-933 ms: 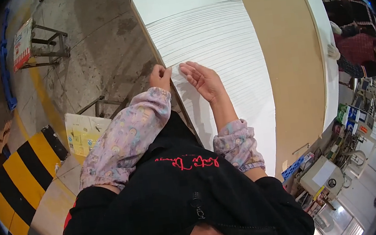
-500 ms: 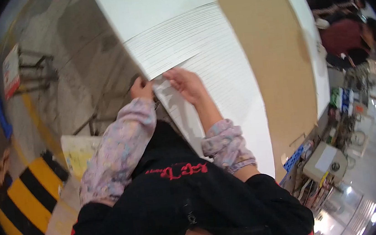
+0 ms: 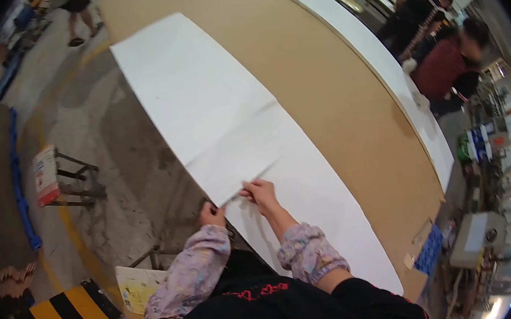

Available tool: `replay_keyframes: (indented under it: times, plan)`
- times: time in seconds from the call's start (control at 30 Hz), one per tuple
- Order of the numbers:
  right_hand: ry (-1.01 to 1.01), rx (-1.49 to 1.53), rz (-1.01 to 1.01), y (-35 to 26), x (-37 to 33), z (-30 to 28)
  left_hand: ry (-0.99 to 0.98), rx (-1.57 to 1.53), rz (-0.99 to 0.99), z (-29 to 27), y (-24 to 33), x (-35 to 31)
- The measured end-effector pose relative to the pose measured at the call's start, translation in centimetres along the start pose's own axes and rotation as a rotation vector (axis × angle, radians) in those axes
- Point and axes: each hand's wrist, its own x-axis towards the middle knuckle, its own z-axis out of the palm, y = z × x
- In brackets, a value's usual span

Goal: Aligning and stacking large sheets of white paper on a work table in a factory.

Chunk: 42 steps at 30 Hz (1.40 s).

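Long white paper sheets (image 3: 332,232) lie lengthwise in front of me. Over them is an upper white sheet (image 3: 231,162), its near edge slightly raised and casting a shadow. My left hand (image 3: 213,215) is closed at the left corner of that upper sheet, by the table's edge. Just to its right, my right hand (image 3: 260,196) pinches the same near edge between thumb and fingers. How many layers each hand has cannot be made out.
The sheets rest on a brown board tabletop (image 3: 340,132) with a white strip (image 3: 378,78) along its far right. To the left stand a small stool (image 3: 51,174) and a yellow-black striped block (image 3: 66,316). Two people (image 3: 445,71) work at the right; another person's legs (image 3: 80,19) show far left.
My view has tilted up and shows more of the tabletop. The right hand has gone from loosely curled fingers to a pinch on the sheet's edge. Fine lines on the paper are fainter now.
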Motion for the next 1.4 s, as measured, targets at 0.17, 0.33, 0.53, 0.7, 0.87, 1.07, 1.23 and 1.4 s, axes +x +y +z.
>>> replay_keyframes:
  times: [0.17, 0.33, 0.53, 0.7, 0.87, 1.07, 1.23, 1.4]
  plan:
    - [-0.039, -0.003, 0.024, 0.3, -0.6, -0.6, -0.063, 0.019, -0.113, -0.2, 0.2, -0.7]
    - [-0.093, -0.142, -0.026, 0.6, 1.1, -1.5, -0.083, 0.043, -0.032, 0.1, -1.1, 0.5]
    - [-0.203, -0.138, 0.018, -1.3, -1.2, -0.3, -0.083, 0.042, -0.115, -0.5, -0.8, 2.1]
    - [-0.272, 0.096, -0.026, -0.8, -1.5, -0.5, -0.108, 0.001, -0.172, -0.4, -0.9, 2.0]
    - [-0.285, 0.198, -0.004, -0.4, -2.0, -0.5, -0.137, -0.092, -0.223, -0.2, -1.5, 1.7]
    - [-0.309, 0.315, 0.03, -0.7, -2.6, -0.2, -0.154, -0.073, -0.145, -0.4, -1.6, 2.4]
    - [-0.334, 0.442, 0.068, -0.5, -2.3, 0.4, -0.138, -0.183, -0.216, 0.1, -0.7, 2.0]
    - [-0.343, 0.435, 0.136, -0.5, -3.0, 1.3, -0.036, -0.096, -0.136, 0.2, -1.5, 2.3]
